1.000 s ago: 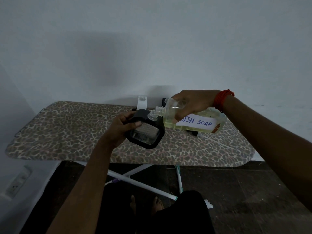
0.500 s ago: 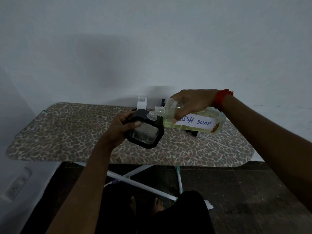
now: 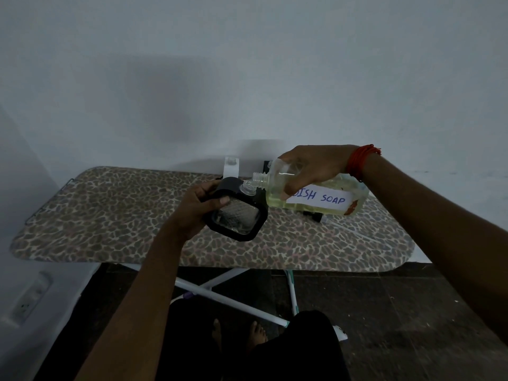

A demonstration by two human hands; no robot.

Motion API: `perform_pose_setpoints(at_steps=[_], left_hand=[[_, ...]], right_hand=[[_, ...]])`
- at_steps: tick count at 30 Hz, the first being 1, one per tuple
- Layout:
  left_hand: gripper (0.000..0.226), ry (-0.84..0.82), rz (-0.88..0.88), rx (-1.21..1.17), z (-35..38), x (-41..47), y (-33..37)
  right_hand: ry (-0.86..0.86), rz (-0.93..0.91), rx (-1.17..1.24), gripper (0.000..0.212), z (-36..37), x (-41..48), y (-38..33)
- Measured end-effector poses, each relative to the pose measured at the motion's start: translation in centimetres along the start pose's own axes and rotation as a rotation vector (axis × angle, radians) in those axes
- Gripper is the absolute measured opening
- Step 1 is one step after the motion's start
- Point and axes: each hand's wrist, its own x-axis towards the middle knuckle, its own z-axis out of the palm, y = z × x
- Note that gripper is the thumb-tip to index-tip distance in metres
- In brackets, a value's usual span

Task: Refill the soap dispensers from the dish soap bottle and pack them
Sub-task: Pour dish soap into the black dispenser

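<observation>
Lying nearly on its side above the ironing board [image 3: 110, 213], the dish soap bottle [image 3: 316, 193] is gripped by the right hand [image 3: 313, 167], fingers curled over its clear shoulder and the thumb against its side by the handwritten "DISH SOAP" label [image 3: 323, 199]. Pale yellow liquid pools along the bottle's lower side. Its uncapped threaded neck points left, right at the open clear mouth of the soap dispenser [image 3: 237, 218]; from where I stand I cannot tell whether the two rims touch or whether soap is running. The left hand [image 3: 196, 209] grips the dispenser's black frame from the left, thumb across the front edge, holding it tilted just over the leopard-print cover. A red thread band [image 3: 360, 160] circles the right wrist. Under the bottle a small black pump piece [image 3: 312, 216] lies on the board. Below, the board's white legs [image 3: 228, 295] cross over a dark floor, with bare feet [image 3: 255, 334] showing, and a wall socket [image 3: 29, 302] sits low on the left.
</observation>
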Motion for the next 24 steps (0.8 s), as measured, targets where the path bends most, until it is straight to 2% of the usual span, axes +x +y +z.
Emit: perform_pose_setpoints(at_steps=[5, 16, 21, 24], left_hand=[[0.058, -0.015, -0.002, 0.001, -0.1, 0.04, -0.18], [0.058, -0.009, -0.003, 0.005, -0.05, 0.18, -0.5], [0.061, -0.011, 0.002, 0.0, -0.03, 0.25, -0.62], [0.071, -0.002, 0.003, 0.004, -0.1, 0.28, -0.75]], right_hand=[[0.003, 0.026, 0.004, 0.057, 0.11, 0.23, 0.33], [-0.005, 0.038, -0.012, 0.05, 0.06, -0.2, 0.02], [0.006, 0.036, -0.012, 0.029, -0.01, -0.37, -0.17], [0.003, 0.047, -0.04, 0.037, 0.01, -0.38, -0.31]])
